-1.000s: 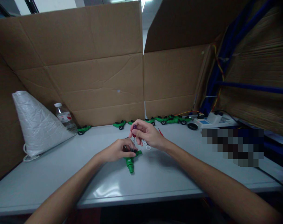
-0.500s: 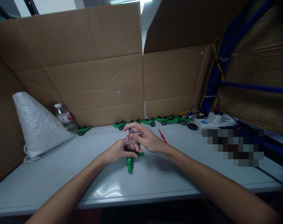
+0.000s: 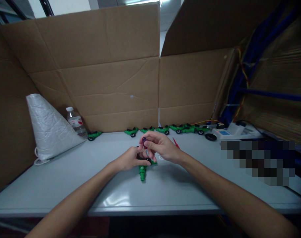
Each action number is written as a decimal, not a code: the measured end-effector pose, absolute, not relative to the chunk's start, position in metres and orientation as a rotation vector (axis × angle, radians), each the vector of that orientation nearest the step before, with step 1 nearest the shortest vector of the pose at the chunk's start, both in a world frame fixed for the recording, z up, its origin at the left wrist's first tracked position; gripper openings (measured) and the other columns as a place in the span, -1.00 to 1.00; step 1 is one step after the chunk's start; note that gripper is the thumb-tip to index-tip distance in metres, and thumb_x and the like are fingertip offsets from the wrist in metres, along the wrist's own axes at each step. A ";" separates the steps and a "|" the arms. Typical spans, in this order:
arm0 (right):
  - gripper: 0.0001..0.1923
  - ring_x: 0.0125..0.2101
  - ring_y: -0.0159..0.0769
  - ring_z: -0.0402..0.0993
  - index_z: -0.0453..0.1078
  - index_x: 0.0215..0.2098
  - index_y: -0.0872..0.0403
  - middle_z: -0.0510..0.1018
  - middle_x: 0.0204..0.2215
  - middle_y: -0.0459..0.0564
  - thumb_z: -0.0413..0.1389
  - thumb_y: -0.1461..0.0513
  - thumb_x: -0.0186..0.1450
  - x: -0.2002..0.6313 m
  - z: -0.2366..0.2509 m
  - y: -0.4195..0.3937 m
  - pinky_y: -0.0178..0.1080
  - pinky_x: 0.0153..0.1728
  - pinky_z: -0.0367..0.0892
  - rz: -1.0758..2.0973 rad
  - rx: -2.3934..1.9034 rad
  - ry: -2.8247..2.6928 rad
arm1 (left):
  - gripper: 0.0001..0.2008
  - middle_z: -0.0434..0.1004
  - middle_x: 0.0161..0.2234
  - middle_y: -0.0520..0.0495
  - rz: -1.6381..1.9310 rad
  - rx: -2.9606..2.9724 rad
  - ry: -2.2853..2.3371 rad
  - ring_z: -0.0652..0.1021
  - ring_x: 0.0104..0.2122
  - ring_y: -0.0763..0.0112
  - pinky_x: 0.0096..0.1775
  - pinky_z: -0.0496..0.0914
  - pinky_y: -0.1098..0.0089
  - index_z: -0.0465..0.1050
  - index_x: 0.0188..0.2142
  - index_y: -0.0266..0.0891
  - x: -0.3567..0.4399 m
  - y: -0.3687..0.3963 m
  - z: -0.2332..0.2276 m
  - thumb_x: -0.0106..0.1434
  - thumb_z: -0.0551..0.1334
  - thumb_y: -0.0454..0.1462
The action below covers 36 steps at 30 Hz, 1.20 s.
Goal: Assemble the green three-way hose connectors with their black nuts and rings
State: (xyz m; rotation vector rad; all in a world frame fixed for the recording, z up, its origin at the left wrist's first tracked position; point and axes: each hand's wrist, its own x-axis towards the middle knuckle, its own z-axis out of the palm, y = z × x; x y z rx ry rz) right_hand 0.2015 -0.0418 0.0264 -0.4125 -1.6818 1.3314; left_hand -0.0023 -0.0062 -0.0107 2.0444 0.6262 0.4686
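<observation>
My left hand [image 3: 131,159] is closed around a green toy vehicle [image 3: 142,173] on the white table, its thumb lying along the near side. Much of the toy is hidden under the fingers; a ribbed green end points toward me. Above it, my right hand [image 3: 163,146] pinches a small screwdriver [image 3: 144,141] with a dark purple handle end. The screwdriver's shaft slants down to the toy between both hands; where its tip meets the toy cannot be made out.
Several green toy cars [image 3: 162,129] with black wheels line the back edge. A red pointed tool [image 3: 175,142] lies behind my right wrist. At left stand a silvery bag [image 3: 50,132] and a water bottle [image 3: 76,121]. A black ring [image 3: 210,137] and a power strip [image 3: 224,133] sit at right.
The whole view has shifted, so things appear slightly farther right. My right fingers have changed their pose around the screwdriver handle. My left hand keeps its hold on the toy.
</observation>
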 end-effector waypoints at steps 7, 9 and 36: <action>-0.64 -0.67 -0.47 0.44 0.31 -0.14 0.04 0.61 -0.39 -0.12 0.26 -0.02 0.37 0.201 0.024 -0.038 -0.40 -0.70 0.41 1.233 -0.474 -1.623 | -0.50 0.53 -0.40 -0.05 0.465 2.100 0.735 0.56 -0.35 0.33 -0.25 0.41 0.39 0.48 -0.24 -0.31 -0.004 -0.006 -0.010 0.22 0.42 0.11; -0.64 -0.69 -0.46 0.42 0.27 -0.16 0.02 0.54 -0.49 -0.21 0.28 -0.01 0.36 0.199 0.023 -0.039 -0.41 -0.71 0.38 1.190 -0.512 -1.614 | -0.49 0.54 -0.38 -0.06 0.475 2.120 0.730 0.56 -0.34 0.33 -0.25 0.41 0.39 0.48 -0.23 -0.31 -0.004 -0.007 -0.011 0.23 0.40 0.12; -0.62 -0.56 -0.48 0.48 0.44 0.08 0.00 0.61 -0.11 0.04 0.12 -0.06 0.47 0.210 0.026 -0.036 -0.43 -0.66 0.41 1.328 -0.414 -1.674 | -0.55 0.63 -0.24 -0.17 0.470 2.166 0.678 0.59 -0.24 0.28 -0.17 0.44 0.35 0.59 -0.18 -0.32 -0.008 -0.003 -0.010 0.28 0.39 0.06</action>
